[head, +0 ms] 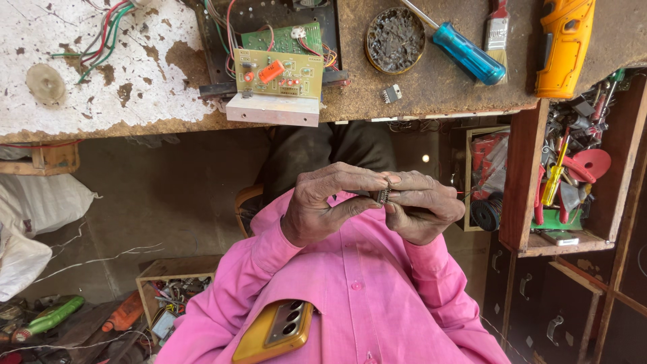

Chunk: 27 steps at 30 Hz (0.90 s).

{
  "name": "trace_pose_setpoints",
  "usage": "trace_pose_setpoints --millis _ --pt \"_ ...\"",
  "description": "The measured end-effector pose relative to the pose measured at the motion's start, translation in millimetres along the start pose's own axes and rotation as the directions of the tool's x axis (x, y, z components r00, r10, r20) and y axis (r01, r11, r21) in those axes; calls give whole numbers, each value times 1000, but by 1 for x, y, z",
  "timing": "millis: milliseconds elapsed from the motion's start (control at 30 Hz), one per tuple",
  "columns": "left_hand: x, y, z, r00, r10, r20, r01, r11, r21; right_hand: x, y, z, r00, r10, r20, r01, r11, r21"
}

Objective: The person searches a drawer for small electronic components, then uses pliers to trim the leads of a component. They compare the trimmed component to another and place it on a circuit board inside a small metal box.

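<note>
Both hands up in front of the pink shirt [350, 283], meeting on one part: a small dark multi-pin electronic component [383, 195], black body with a row of thin metal legs. It sits right between the fingertips of both hands, mostly hidden by them.

Left hand [323, 202]: fingers curled nearly closed, thumb and forefinger tips pinched on the component's near end. Right hand [424, 205]: fingers folded in tight too, tips pressing the component's other side. A thin red wire [465, 193] pokes out past the right knuckles; can't tell whether it's held.

Handling judgement: part looks very light and rigid in the body, but the legs are thin and would bend easily. Best grip is on the plastic body's ends, not across the pins. Small and smooth, so easy to drop.

Beyond the fingertips, on the worn wooden bench [418, 94]: a green circuit board on an aluminium block [278, 77], and a second similar small finned component [389, 94] lying loose. Further out, a blue-handled screwdriver [465, 52] and a round tin of dark residue [395, 39]. Off the right knuckles, an open wooden drawer of mixed tools [573, 175]. A yellow-cased phone [273, 331] sits in the shirt pocket, below the wrists.
</note>
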<state>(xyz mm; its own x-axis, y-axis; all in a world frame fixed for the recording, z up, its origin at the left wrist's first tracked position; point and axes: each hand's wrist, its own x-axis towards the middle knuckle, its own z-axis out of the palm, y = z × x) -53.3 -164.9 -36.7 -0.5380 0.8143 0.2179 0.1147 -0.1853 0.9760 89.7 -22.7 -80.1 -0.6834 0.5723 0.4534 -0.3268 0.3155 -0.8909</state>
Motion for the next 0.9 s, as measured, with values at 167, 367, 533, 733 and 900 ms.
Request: trace_pose_setpoints --millis 167,367,533,733,900 --pt "0 0 -1 999 36 -6 -36 999 8 1 0 1 1000 18 -6 -18 1000 25" --pt "0 0 -4 997 62 -53 -61 998 10 16 -14 4 999 13 36 -13 1000 -5" --pt "-2 -1 -6 994 86 -69 -84 996 38 30 -35 2 993 71 92 -50 976 -211" --pt "-4 -2 -8 999 41 -28 -42 999 -20 39 -38 6 994 60 91 -36 969 -245" --pt "-5 -3 -8 999 8 -34 -10 998 -62 45 -37 8 993 0 121 30 968 -249"
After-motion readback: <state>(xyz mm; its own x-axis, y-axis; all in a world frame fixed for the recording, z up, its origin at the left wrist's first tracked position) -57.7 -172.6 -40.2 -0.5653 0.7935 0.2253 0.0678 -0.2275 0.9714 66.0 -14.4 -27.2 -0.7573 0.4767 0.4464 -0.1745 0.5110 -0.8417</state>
